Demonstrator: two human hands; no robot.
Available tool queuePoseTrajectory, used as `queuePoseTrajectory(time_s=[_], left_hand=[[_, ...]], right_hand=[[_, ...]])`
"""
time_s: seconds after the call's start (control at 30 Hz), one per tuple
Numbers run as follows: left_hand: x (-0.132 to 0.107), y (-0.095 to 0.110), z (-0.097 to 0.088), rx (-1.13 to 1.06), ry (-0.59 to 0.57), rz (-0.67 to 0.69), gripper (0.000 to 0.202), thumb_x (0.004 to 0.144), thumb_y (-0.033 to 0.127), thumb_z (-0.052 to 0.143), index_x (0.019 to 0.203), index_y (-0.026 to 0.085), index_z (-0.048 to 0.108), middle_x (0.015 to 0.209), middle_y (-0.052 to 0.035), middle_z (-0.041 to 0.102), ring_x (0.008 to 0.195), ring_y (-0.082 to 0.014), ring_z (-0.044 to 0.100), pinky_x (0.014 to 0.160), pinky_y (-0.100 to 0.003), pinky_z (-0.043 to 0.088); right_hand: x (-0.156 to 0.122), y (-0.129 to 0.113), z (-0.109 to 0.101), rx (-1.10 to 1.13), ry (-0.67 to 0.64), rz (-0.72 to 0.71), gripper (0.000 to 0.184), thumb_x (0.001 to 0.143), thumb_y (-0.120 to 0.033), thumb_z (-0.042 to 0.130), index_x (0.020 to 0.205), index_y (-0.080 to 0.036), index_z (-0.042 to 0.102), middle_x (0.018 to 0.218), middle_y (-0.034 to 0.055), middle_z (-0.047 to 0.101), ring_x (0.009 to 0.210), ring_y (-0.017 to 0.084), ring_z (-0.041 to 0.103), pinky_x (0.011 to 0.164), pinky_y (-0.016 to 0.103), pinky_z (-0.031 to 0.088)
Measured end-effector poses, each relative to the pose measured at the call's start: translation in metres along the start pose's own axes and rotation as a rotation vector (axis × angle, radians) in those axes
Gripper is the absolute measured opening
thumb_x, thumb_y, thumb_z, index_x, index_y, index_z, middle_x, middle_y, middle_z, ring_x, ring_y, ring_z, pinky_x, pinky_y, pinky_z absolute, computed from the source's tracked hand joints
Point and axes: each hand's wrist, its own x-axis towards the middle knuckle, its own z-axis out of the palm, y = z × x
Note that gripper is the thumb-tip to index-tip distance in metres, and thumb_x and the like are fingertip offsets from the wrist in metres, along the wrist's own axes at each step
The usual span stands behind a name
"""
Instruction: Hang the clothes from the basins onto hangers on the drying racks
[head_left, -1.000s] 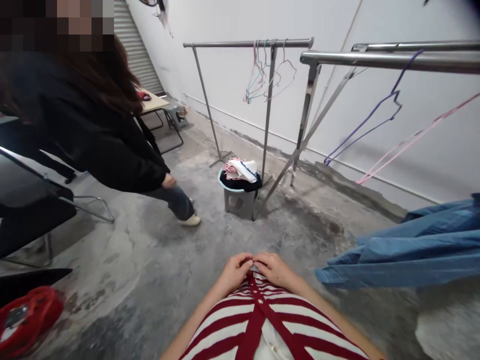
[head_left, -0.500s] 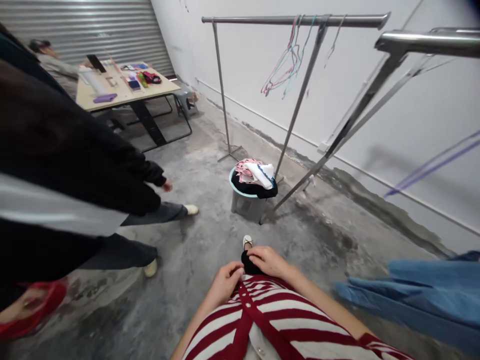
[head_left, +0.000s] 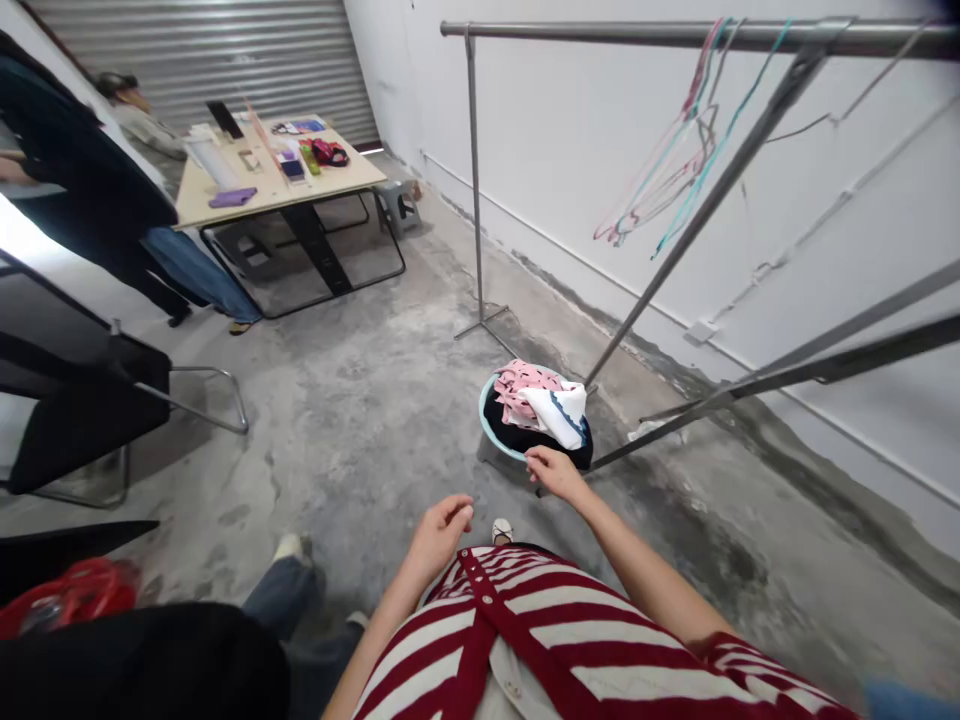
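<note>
My right hand (head_left: 551,473) reaches forward to the near edge of a pale blue-rimmed basin (head_left: 491,425), beside a black garment (head_left: 536,430). I cannot tell whether it touches the cloth. Nothing shows in its loosely curled fingers. Piled on the black garment are a pink patterned cloth (head_left: 521,390) and a white cloth with blue trim (head_left: 559,413). My left hand (head_left: 441,538) hangs empty in the air above the concrete floor, in front of my red-and-white striped top (head_left: 525,640). A grey stool under the basin is mostly hidden.
Steel clothes racks (head_left: 697,35) with thin hangers (head_left: 667,170) stand along the white wall. Behind them is a wooden table (head_left: 262,185) holding assorted items, with a person (head_left: 139,110) beyond it. A co-worker's jeans (head_left: 277,600) show at bottom left, near a black folding chair (head_left: 82,410).
My hands have parted from my chest, and my right hand has stretched forward to the basin. The view has swung, the blue garment has nearly left it, and the co-worker has moved out of the foreground.
</note>
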Motion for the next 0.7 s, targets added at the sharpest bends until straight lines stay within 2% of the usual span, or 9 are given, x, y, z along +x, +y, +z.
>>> queuePoseTrajectory(time_s=[0.2,0.33,0.43,0.5,0.6,0.7], left_hand=[[0.038,-0.009,-0.027,-0.038,-0.03,-0.075,0.046,0.07,0.047,0.051,0.097,0.012,0.063,0.076,-0.0057,0.065,0.068,-0.0178,0.06,0.069,-0.031,0.046],[0.065,-0.01,-0.055,-0.034,-0.075,-0.065,0.046,0.073,0.046,0.05,0.1,0.011,0.063,0.077,-0.0052,0.064,0.069,-0.0169,0.059,0.07,-0.03,0.045],[0.093,-0.006,-0.088,-0.018,-0.124,-0.007,0.042,0.074,0.044,0.05,0.098,0.013,0.064,0.079,-0.0051,0.065,0.07,-0.0162,0.058,0.07,-0.028,0.045],[0.114,-0.001,-0.113,-0.001,-0.146,0.029,0.039,0.074,0.043,0.05,0.096,0.014,0.065,0.076,-0.004,0.065,0.069,-0.016,0.058,0.069,-0.028,0.044],[0.14,0.005,-0.155,0.045,-0.122,0.07,0.036,0.074,0.041,0.05,0.092,0.015,0.066,0.072,-0.0025,0.064,0.068,-0.0161,0.057,0.07,-0.028,0.044],[0.157,0.005,-0.197,0.05,-0.085,0.071,0.036,0.071,0.043,0.051,0.09,0.016,0.065,0.074,-0.0027,0.065,0.067,-0.0163,0.058,0.072,-0.029,0.045]], right_hand=[[0.063,0.017,0.007,0.098,0.086,0.187,0.023,0.082,-0.031,0.045,0.092,-0.015,0.058,0.072,0.0051,0.068,0.057,0.014,0.065,0.048,0.021,0.047],[0.101,0.014,0.019,0.066,0.19,0.237,0.03,0.083,-0.032,0.045,0.105,-0.014,0.056,0.091,0.01,0.068,0.071,0.016,0.068,0.055,0.025,0.052],[0.137,0.006,0.03,-0.022,0.267,0.217,0.04,0.082,-0.034,0.048,0.117,-0.014,0.052,0.105,0.0113,0.064,0.089,0.018,0.065,0.07,0.029,0.054],[0.16,-0.001,0.039,-0.118,0.309,0.199,0.047,0.079,-0.034,0.055,0.122,-0.016,0.05,0.118,0.0117,0.058,0.105,0.02,0.059,0.084,0.033,0.05],[0.184,-0.01,0.051,-0.303,0.358,0.225,0.056,0.068,-0.026,0.066,0.122,-0.016,0.052,0.129,0.0142,0.05,0.123,0.028,0.044,0.102,0.043,0.036],[0.187,-0.008,0.055,-0.485,0.435,0.328,0.057,0.066,-0.016,0.064,0.122,-0.013,0.052,0.135,0.0209,0.04,0.132,0.038,0.029,0.105,0.057,0.02]])
